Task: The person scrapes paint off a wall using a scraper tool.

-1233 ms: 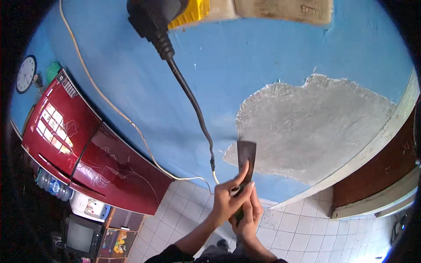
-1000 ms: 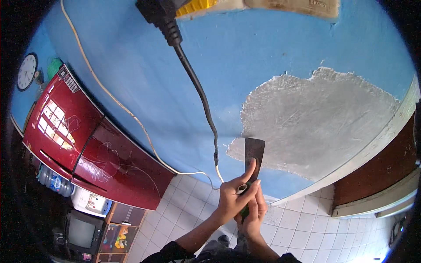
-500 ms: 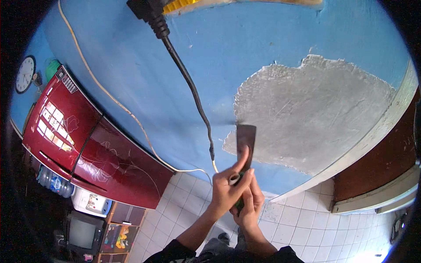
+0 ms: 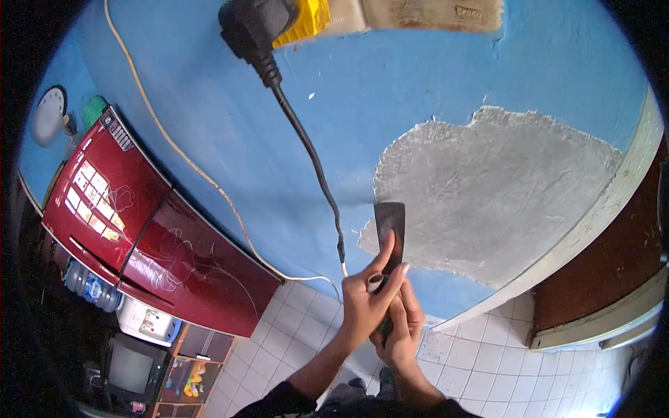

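The left grip (image 4: 364,303) and right grip (image 4: 402,331) were clamped around a scraper (image 4: 389,217), its blade positioned at the left edge of the grey patch (image 4: 495,188) on the blue wall (image 4: 397,76).

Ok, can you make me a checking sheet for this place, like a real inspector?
Surface: blue wall with a ragged grey patch.
Tools: scraper, blade at the patch's left edge; contact unclear.
Clutter: yellow thing in the cabinet, too small to name.
Hands: left hand and right hand both grip the scraper.
Cables: black cord hangs from a plug; white cord left of it.
Surroundings: red fridge, TV and tiled floor.
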A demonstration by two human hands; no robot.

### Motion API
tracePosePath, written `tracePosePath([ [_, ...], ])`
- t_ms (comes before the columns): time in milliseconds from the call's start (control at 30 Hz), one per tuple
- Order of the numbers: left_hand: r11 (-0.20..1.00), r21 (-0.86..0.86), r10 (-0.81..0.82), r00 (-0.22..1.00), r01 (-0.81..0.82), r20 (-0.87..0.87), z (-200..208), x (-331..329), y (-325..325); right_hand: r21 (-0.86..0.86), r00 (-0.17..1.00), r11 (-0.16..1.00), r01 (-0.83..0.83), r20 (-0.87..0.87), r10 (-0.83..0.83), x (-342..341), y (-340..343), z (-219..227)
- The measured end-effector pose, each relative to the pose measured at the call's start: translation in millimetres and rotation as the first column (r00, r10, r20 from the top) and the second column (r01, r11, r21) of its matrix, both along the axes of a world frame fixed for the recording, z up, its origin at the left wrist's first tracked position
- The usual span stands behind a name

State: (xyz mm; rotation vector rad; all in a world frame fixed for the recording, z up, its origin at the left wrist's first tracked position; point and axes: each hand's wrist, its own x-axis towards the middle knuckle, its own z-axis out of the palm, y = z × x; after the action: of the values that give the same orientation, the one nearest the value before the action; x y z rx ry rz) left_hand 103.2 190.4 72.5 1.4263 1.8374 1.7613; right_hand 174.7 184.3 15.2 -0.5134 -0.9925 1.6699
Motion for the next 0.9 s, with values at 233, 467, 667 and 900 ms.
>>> tracePosePath([
  [233, 0.994, 0.106, -0.045, 0.997, 0.039, 0.058, -18.2, -1.5, 2.2, 0.105, 1.000, 0.994, -0.008, 0.022, 0.006, -2.0, 1.3, -6.8],
  [467, 0.988, 0.149, -0.045, 0.998, 0.037, 0.049, -18.0, 3.4, 0.3, 0.023, 0.998, 0.997, -0.068, -0.002, 0.068, 2.5, 1.5, -5.3],
  [667, 0.987, 0.157, -0.055, 0.994, 0.039, 0.098, -3.3, -7.9, 11.2, -0.038, 0.981, 0.986, -0.163, -0.108, 0.158, -6.3, 11.0, 6.5],
  [900, 0.973, 0.229, -0.005, 1.000, 0.006, -0.005, -15.0, -5.1, 12.5, 0.108, 0.999, 0.994, -0.013, 0.031, 0.009, -3.8, 17.8, 4.8],
])
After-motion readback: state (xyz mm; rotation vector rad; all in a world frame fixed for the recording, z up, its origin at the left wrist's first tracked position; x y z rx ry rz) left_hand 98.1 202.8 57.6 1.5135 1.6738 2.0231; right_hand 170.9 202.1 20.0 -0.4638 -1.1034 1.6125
